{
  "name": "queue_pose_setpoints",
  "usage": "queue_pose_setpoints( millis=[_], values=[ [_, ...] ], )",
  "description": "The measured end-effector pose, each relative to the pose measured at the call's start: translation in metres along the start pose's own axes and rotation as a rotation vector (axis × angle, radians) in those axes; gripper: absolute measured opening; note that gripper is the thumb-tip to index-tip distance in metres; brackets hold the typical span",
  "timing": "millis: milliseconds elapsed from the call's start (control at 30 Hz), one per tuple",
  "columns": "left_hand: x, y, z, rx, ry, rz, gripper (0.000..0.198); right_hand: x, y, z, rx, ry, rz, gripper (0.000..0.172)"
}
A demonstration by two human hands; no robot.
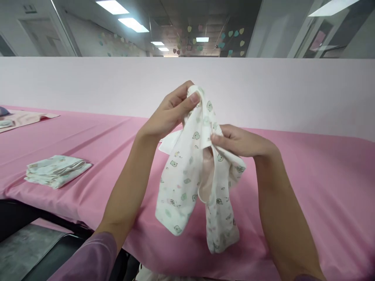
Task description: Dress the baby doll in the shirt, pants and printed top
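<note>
In the head view, a printed garment (187, 175) hangs in the air above a table covered in pink cloth (114, 144), held between two bare hands. The left hand (168, 111) is clamped on its upper end, thumb pressed over the gathered fabric. The right hand (244, 142), lower down, pinches an edge between thumb and fingers. Two long printed panels dangle below, parted to show a plain inner layer, and a white flap sticks out behind the left wrist. What the fingertips behind the fabric are doing is hidden, so I can't fully judge how much cloth each grip takes.

The left pinch seems to bear most of the weight; if it loosens, the upper end would likely slide out and the garment swing down from the right hand. The soft panels hang free, so a quick turn could twist them together or tuck the flap under. Lowering it unevenly could crease it against the wrinkled cover. A folded printed cloth (57, 171) lies well apart to the left, probably too far away to be snagged.
</note>
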State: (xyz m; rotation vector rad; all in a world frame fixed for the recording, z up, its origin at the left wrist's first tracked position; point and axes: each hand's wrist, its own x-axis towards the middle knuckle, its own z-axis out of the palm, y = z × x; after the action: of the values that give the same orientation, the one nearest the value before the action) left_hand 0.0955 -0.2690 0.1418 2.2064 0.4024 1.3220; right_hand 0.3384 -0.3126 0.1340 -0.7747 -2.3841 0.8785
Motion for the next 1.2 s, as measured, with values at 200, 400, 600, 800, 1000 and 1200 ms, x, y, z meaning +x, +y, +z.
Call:
queue_pose_setpoints(
  millis=[200,400,600,800,1000,1200],
  values=[
    [0.002,-0.005,0.001,-0.029,-0.059,-0.011,0.051,0.005,-0.001,0.006,0.015,0.007,-0.009,0.043],
    [0.001,-0.007,-0.013,0.009,-0.155,-0.009,0.052,-0.002,0.006,0.003,0.129,0.545,-0.077,0.029],
    [0.001,-0.006,-0.004,-0.021,0.022,-0.070,0.050,0.008,0.005,0.009,0.067,-0.033,0.066,0.044],
    [0.001,-0.009,-0.005,-0.023,-0.040,-0.084,0.052,0.012,0.003,0.013,0.055,-0.025,-0.005,0.059],
    [-0.004,-0.020,-0.019,-0.098,-0.334,-0.089,0.058,0.012,0.001,0.015,0.158,0.399,-0.100,0.058],
    [0.000,-0.024,-0.019,-0.054,-0.158,-0.047,0.037,0.008,0.001,0.011,0.062,-0.035,0.007,0.055]
  ],
)
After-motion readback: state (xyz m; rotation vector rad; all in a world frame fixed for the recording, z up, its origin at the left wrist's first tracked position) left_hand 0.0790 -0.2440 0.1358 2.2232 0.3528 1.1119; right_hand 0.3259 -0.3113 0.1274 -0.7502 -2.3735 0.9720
